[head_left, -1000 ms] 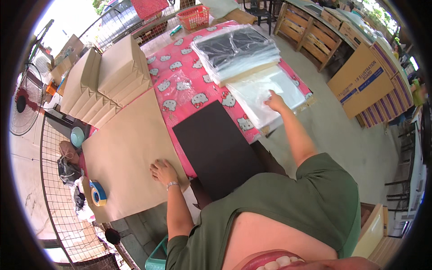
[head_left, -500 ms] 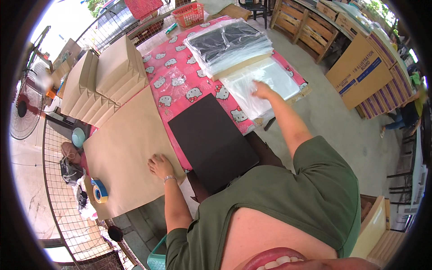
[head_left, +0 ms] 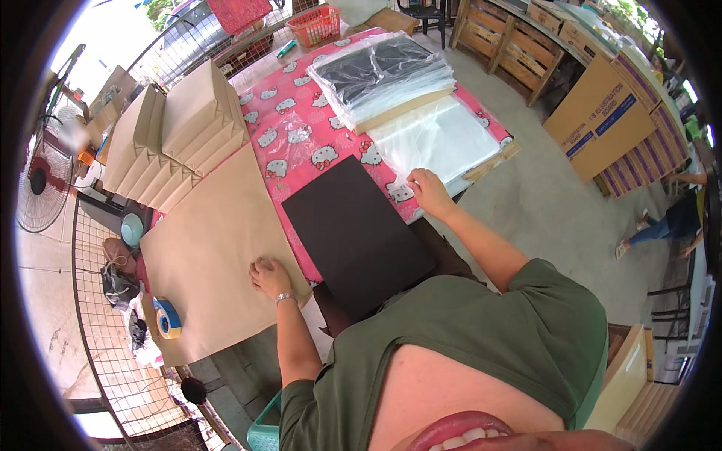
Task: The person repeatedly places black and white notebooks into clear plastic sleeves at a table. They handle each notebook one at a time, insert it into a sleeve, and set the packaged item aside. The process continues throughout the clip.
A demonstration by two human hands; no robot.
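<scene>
My left hand [head_left: 271, 277] rests on a wide sheet of brown kraft paper [head_left: 210, 240], its fingers loosely bent and nothing held. My right hand [head_left: 432, 193] is closed in a pinch at the near edge of a stack of clear plastic sleeves [head_left: 444, 143], seemingly on the edge of the top one. A black board [head_left: 357, 233] lies between my hands, its near end against my body. Behind the sleeves sits a tall pile of plastic-wrapped black boards [head_left: 383, 71]. Folded brown paper packets [head_left: 199, 113] are piled at the far left.
A pink patterned cover [head_left: 289, 109] lies over the table. A blue tape roll [head_left: 167, 319] sits on the paper's left corner. A red basket [head_left: 314, 25] stands at the far end. Large cartons [head_left: 602, 120] and a person [head_left: 669, 214] are off to the right.
My right hand has drawn back toward me from the middle of the sleeve stack to its near edge, its fingers now pinched. My left hand stays put. The person at right has come further into view.
</scene>
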